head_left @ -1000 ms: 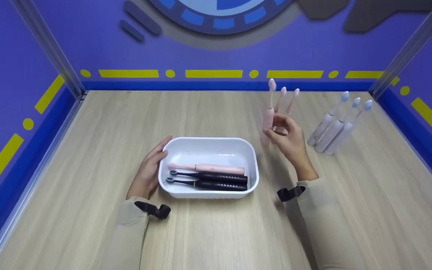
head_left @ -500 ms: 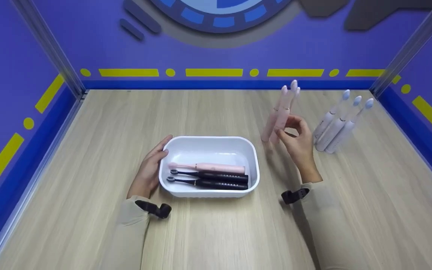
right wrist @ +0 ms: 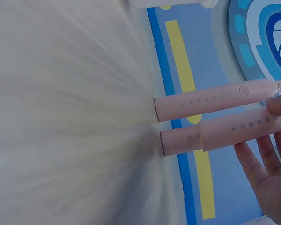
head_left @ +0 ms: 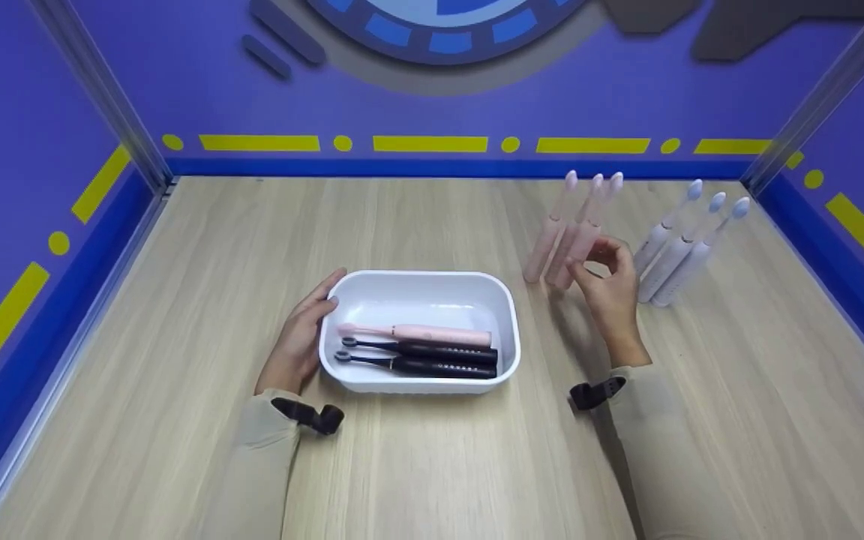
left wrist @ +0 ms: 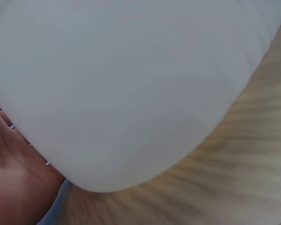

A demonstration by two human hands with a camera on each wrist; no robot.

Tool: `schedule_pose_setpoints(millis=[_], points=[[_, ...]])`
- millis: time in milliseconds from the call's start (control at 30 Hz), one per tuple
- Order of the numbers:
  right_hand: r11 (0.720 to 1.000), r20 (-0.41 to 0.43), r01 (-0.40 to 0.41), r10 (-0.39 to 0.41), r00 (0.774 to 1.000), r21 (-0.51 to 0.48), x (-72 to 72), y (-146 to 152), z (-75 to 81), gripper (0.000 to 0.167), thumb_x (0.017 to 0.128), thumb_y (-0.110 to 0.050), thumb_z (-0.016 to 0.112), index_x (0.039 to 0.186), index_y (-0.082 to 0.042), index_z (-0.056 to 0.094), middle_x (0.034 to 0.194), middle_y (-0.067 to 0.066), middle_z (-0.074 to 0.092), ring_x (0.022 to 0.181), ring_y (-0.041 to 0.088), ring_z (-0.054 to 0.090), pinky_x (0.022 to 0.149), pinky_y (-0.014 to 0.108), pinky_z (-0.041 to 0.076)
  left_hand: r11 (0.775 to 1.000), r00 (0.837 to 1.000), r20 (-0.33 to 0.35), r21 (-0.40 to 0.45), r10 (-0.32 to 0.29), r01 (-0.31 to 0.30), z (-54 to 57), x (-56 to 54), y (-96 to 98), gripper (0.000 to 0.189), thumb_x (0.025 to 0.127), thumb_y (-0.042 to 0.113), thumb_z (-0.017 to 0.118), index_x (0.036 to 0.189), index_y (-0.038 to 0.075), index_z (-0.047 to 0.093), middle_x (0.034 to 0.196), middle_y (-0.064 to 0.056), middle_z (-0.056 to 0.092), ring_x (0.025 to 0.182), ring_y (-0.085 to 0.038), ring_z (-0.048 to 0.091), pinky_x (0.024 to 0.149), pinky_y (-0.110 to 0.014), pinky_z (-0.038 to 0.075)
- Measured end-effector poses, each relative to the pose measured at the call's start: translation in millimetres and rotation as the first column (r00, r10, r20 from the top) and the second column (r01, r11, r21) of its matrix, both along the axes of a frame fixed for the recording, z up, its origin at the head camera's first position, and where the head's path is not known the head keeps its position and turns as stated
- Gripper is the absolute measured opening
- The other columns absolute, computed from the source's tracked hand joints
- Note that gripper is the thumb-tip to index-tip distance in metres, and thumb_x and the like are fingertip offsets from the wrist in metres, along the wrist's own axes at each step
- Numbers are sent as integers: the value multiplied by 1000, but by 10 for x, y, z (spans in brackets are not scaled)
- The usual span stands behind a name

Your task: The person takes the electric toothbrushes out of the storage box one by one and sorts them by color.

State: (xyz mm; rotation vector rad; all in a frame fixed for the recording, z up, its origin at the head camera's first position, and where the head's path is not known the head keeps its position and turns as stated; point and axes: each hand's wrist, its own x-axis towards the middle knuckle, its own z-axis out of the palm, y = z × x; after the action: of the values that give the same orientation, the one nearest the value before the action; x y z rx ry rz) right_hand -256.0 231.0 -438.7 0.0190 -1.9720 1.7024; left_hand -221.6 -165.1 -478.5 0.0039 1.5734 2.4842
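My left hand [head_left: 295, 341] grips the left end of a white plastic box [head_left: 417, 281], thumb at its rim. Inside the box lie a pink electric toothbrush [head_left: 443, 336] and two black electric toothbrushes [head_left: 447, 352], side by side. With thumb and fingertips, my right hand [head_left: 613, 292] pinches another pink electric toothbrush [right wrist: 225, 133] by its handle, head up. Two more pink toothbrushes [head_left: 543, 251] stand upright just left of it. In the right wrist view the held brush's bottom end overlaps the handle of a standing one [right wrist: 175, 143].
Three white electric toothbrushes [head_left: 678, 266] with blue-tinted heads stand in a row to the right of my right hand. The wooden tabletop [head_left: 417, 465] is bounded by a blue-purple back wall [head_left: 432, 112] and side panels. Black cameras are strapped to both wrists.
My right hand has carried its pink toothbrush rightward, from the left of the two standing pink ones past their front to their right side. My left hand stays on the box.
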Motion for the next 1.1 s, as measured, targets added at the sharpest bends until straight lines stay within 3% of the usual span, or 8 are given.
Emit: schedule_pose_setpoints(millis=[233, 633, 1100], points=[[998, 33, 37, -38, 999, 49, 67, -8, 91, 33, 77, 10, 70, 106, 7, 54, 95, -4, 57, 89, 6, 57, 80, 14, 45, 1000, 1000, -17, -21, -7, 6, -1, -3, 0, 50, 101, 6, 30, 151, 7, 28, 159, -7, 23, 145, -21, 24, 121, -35, 17], [999, 84, 46, -47, 995, 3, -152, 162, -175, 34, 78, 10, 69, 108, 2, 53, 96, -5, 55, 93, 7, 55, 91, 34, 45, 1000, 1000, -12, -22, 0, 0, -10, -4, -17, 50, 101, 6, 31, 151, 7, 28, 160, -7, 21, 146, -21, 23, 121, -34, 17], [999, 167, 15, -19, 986, 28, -179, 233, -183, 40, 79, 7, 70, 113, 5, 48, 103, 3, 52, 95, 12, 54, 91, 32, 46, 1000, 1000, -5, -3, 3, -3, -4, -6, -1, 50, 101, 5, 31, 151, 6, 28, 160, -7, 23, 145, -21, 24, 121, -34, 18]])
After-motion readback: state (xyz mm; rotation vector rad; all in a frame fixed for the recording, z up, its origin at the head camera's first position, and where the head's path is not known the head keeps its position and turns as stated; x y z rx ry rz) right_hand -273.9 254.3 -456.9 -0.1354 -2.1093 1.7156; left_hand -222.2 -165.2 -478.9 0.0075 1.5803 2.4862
